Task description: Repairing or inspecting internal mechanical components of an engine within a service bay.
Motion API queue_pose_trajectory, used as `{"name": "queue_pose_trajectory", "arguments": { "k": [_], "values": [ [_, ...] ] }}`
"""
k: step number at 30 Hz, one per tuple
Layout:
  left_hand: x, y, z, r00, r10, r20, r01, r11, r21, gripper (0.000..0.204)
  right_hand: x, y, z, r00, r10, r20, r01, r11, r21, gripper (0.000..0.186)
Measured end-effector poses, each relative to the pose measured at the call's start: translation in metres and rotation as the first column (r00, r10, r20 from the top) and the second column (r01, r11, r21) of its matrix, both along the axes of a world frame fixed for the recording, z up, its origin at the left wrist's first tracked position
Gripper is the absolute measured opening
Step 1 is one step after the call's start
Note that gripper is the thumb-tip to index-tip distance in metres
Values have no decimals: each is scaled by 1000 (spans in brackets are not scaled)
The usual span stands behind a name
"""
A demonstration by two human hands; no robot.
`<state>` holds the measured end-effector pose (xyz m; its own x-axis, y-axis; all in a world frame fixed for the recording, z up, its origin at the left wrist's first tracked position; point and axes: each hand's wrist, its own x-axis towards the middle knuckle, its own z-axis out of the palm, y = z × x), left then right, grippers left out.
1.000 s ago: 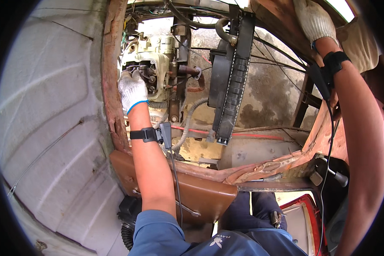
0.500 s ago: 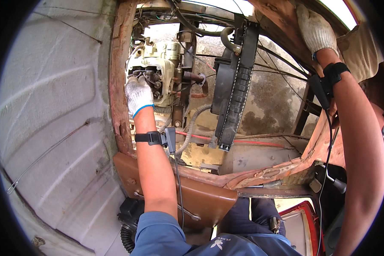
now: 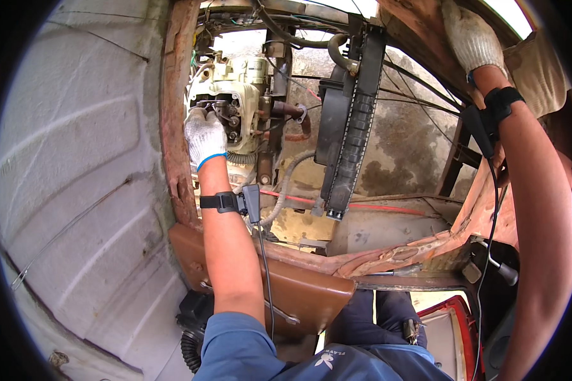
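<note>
My left hand [image 3: 206, 136], in a white knit glove with a blue cuff, reaches into the uncovered top of a cream-coloured engine [image 3: 248, 86]. Its fingers are curled in among the dark valve parts [image 3: 231, 117]; what lies between the fingertips is hidden. At the upper right, my right hand [image 3: 473, 39], gloved as well, grips the rusty metal frame [image 3: 419, 22] of the opening, with its fingertips partly out of sight. Both wrists carry black straps with small cabled devices.
A black radiator [image 3: 356, 127] with hoses stands across the opening. Below lies a brown padded panel [image 3: 311, 295] with a wrench [image 3: 283, 311] on it. A metal tool [image 3: 394, 272] rests on the near ledge. Pale ribbed sheet metal [image 3: 76, 159] rises at left. A gear lever [image 3: 506, 273] stands at right.
The view has shifted very slightly. My left hand has moved a little among the valve parts, fingers still curled; my right hand keeps its place on the frame.
</note>
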<state>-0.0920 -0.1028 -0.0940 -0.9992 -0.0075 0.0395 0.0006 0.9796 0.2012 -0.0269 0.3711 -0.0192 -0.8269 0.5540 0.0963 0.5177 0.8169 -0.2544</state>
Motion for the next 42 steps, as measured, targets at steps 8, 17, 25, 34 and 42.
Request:
{"name": "queue_pose_trajectory", "arguments": {
  "k": [8,17,25,34,42],
  "values": [
    [-2,5,-1,998,63,0,-63,994,-94,24,-4,11,-14,1000,1,31,-3,998,65,53],
    [4,10,3,997,72,-30,-70,997,39,21,-3,18,-21,999,11,41,-13,998,65,53],
    [2,6,3,999,2,-52,-2,1000,-9,25,-4,17,-19,997,18,69,-23,997,77,52],
    [2,7,5,998,-57,-33,53,991,-121,25,-6,18,-16,994,25,106,-29,999,35,53],
    [0,2,-3,997,73,1,-73,995,-74,21,-1,1,0,997,-57,48,59,998,-37,54]
  ]
}}
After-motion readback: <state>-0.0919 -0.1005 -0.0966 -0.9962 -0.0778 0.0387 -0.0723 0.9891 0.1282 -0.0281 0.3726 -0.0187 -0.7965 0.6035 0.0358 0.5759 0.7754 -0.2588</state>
